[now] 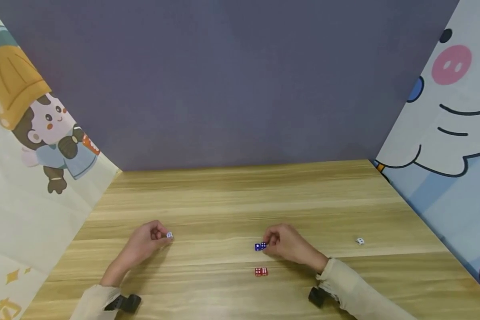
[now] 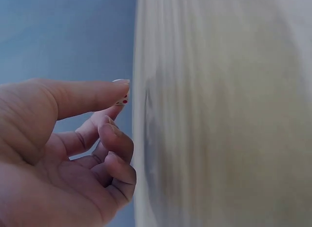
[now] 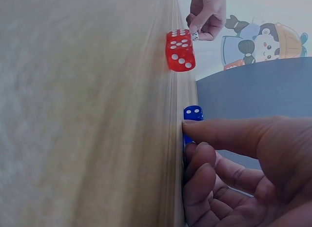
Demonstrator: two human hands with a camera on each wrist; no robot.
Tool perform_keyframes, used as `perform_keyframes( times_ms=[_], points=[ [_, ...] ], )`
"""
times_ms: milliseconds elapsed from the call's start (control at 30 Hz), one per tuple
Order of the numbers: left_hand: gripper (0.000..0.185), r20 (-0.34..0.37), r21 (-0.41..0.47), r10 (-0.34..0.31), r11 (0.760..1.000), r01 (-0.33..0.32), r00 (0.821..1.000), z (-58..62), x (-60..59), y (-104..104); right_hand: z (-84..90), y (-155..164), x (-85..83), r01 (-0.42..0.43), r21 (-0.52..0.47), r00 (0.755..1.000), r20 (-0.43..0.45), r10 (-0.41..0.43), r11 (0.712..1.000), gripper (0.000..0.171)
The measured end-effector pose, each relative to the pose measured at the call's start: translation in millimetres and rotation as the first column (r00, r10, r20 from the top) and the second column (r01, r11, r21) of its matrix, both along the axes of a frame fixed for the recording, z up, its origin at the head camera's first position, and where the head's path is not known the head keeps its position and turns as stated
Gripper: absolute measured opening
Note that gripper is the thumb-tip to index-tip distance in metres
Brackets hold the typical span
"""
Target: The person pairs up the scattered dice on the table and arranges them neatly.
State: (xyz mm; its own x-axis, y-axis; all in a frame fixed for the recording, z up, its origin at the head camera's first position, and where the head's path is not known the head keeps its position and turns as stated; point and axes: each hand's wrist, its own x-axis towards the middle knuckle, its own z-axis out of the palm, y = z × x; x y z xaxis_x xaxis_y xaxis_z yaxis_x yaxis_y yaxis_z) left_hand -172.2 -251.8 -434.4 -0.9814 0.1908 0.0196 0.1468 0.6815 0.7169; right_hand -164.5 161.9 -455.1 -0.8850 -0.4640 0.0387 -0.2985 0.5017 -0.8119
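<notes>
My left hand [image 1: 144, 242] pinches a small white die [image 1: 169, 234] between thumb and fingertip, at the left of the table. In the left wrist view this die [image 2: 124, 101] shows red pips and is mostly covered by the thumb; the other fingers curl loosely below. Right of the middle, my right hand [image 1: 287, 244] pinches a blue die [image 1: 263, 245] with white pips. Another blue die [image 1: 258, 247] sits right against its left side. Nearer to me, a pair of red dice [image 1: 261, 271] stands side by side. The right wrist view shows the red dice [image 3: 180, 51] up close.
Another white die [image 1: 360, 241] lies on the wooden table [image 1: 224, 195], to the right of my right hand. A dark grey panel [image 1: 240, 89] rises along the table's far edge. Cartoon-printed sheets [image 1: 456, 133] stand at both sides.
</notes>
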Motion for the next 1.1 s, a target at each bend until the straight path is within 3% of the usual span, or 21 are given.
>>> perform_keyframes(
  times_ms=[200, 533, 833, 1100],
  points=[
    [0.014, -0.016, 0.011, -0.055, 0.998, 0.055, 0.998, 8.7, -11.8, 22.9, -1.2, 0.8, 0.0, 0.016, 0.016, 1.0, 0.004, -0.017, 1.0, 0.015],
    [0.013, -0.07, 0.046, -0.223, 0.973, 0.227, 0.972, 22.1, -31.2, 95.1, -1.7, 1.6, -0.8, 0.015, 0.005, 1.0, 0.002, -0.015, 1.0, 0.016],
    [0.011, -0.084, 0.063, -0.374, 0.923, 0.38, 0.924, 18.8, -42.1, 154.7, -2.7, -0.4, -1.8, 0.006, -0.001, 1.0, -0.013, -0.006, 1.0, 0.016],
    [0.016, -0.065, 0.075, -0.445, 0.89, 0.449, 0.893, 7.5, -49.8, 187.9, -2.9, -0.9, -2.6, 0.005, 0.0, 1.0, -0.007, -0.005, 1.0, 0.015]
  ],
)
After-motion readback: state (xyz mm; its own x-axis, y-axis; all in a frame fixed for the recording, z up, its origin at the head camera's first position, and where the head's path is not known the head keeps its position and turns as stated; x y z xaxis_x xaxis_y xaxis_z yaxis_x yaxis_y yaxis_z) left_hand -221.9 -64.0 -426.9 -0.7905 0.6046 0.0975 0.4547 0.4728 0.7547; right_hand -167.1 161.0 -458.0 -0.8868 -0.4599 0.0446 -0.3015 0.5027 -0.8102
